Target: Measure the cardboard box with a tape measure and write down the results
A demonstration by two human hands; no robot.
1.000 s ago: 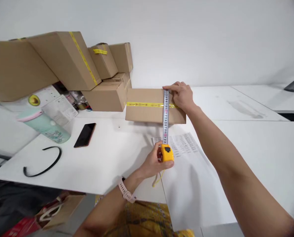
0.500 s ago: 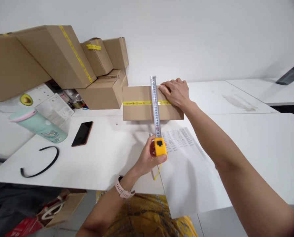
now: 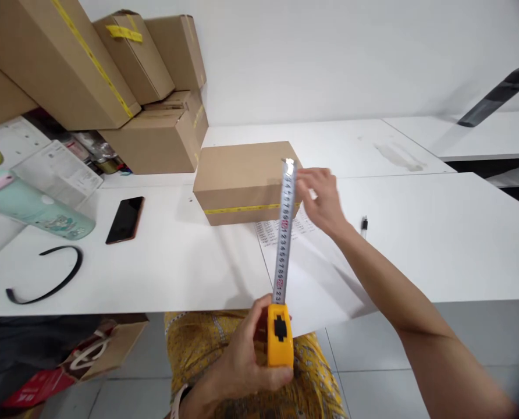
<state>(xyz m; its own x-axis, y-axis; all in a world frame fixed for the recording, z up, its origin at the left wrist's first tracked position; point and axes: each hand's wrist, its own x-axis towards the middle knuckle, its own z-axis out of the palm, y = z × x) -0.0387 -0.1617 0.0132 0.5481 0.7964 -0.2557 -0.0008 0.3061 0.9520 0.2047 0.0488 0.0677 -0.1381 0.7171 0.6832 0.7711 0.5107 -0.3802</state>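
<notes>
My left hand (image 3: 246, 355) grips a yellow tape measure (image 3: 280, 337) low in the view, above my lap. Its silver blade (image 3: 284, 238) is drawn out and slants up and away, with the hooked end in front of the box's right part. A closed cardboard box (image 3: 242, 166) with yellow tape along its front side lies on the white table, its plain top visible. At the box's right end is my right hand (image 3: 323, 198), fingers bent around the corner; the blade partly hides the fingertips. Under the box's front edge lies a printed sheet (image 3: 270, 233).
Stacked cardboard boxes (image 3: 150, 139) stand at the back left. Also on the left are a phone (image 3: 125, 220), a mint-green tumbler (image 3: 50, 206) and a black curved band (image 3: 74, 267). A pen (image 3: 364, 226) lies right of my right forearm. Below the table edge sits a paper bag (image 3: 115, 349).
The box has turned so its plain top shows, and it sits nearer. My left hand has drawn the tape measure back toward me, away from the box. My right hand moved from the box's top to its right end.
</notes>
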